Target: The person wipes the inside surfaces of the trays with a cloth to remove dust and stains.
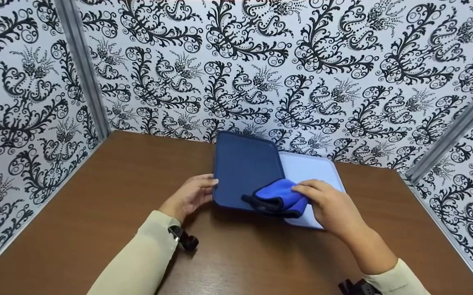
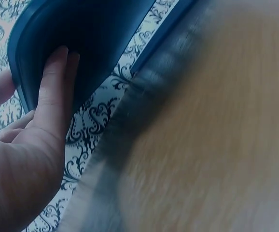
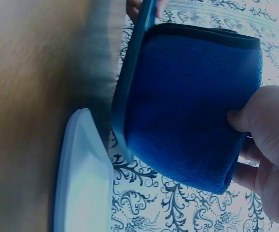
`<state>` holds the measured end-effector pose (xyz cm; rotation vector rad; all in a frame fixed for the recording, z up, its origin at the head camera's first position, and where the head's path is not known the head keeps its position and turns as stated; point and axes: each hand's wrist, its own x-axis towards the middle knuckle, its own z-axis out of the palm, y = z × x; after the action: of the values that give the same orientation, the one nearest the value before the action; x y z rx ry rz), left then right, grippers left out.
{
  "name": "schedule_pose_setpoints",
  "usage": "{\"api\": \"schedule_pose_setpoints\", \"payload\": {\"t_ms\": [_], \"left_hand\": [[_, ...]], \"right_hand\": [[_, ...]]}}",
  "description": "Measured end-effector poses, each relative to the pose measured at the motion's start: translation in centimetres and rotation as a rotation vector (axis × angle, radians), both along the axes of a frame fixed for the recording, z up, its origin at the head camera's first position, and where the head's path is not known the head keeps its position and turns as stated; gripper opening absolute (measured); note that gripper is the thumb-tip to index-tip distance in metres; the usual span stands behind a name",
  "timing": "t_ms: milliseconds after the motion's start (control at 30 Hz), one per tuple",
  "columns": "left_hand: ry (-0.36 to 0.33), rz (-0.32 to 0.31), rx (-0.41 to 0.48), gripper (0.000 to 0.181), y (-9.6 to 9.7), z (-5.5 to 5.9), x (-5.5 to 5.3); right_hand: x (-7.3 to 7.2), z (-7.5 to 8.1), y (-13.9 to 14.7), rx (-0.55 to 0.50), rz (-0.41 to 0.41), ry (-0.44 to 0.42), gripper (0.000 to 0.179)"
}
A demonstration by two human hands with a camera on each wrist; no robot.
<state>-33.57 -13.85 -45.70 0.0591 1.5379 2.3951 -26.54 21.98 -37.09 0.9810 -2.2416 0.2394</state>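
A dark blue tray [image 1: 246, 168] is held tilted up off the table, its front turned toward me in the head view. My left hand [image 1: 193, 192] grips its left edge, thumb on the front; in the left wrist view the fingers [image 2: 53, 92] lie against its underside. Between thumb and fingers my right hand [image 1: 330, 205] pinches a folded blue cloth [image 1: 287, 194] with black edging. In the right wrist view the cloth [image 3: 192, 106] lies against the dark tray's face. Partly hidden behind them, a light blue tray [image 1: 314, 166] sits on the right.
The brown wooden table [image 1: 138, 164] reaches back to a wall [image 1: 252, 61] papered in a black and white swirl pattern. Patterned panels also stand at left and right. A black camera mount [image 1: 185, 239] is strapped to the left wrist.
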Motion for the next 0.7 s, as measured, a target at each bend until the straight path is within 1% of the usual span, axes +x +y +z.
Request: {"api": "schedule_pose_setpoints", "payload": {"t_ms": [133,267,400,533,600,700], "left_hand": [[-0.009,0.003,-0.021,0.063,-0.8,-0.3,-0.2],[-0.032,0.009,-0.066,0.068,-1.5,-0.6,-0.4],[-0.037,-0.003,-0.107,0.069,-1.9,-0.9,-0.5],[-0.04,-0.008,-0.131,0.068,-2.1,-0.8,-0.5],[-0.047,-0.001,-0.142,0.066,-2.1,-0.7,-0.5],[-0.067,0.028,-0.173,0.062,-2.1,-0.5,-0.5]], "right_hand": [[0.3,0.5,0.2,-0.011,-0.016,-0.005,0.051],[0.7,0.9,0.4,-0.022,-0.032,-0.013,0.052],[1.0,1.0,0.9,-0.023,-0.033,-0.016,0.053],[1.1,1.1,1.5,-0.02,-0.039,-0.02,0.053],[1.2,1.2,1.9,-0.025,-0.053,-0.032,0.054],[1.1,1.4,2.5,-0.035,-0.085,-0.059,0.054]]}}
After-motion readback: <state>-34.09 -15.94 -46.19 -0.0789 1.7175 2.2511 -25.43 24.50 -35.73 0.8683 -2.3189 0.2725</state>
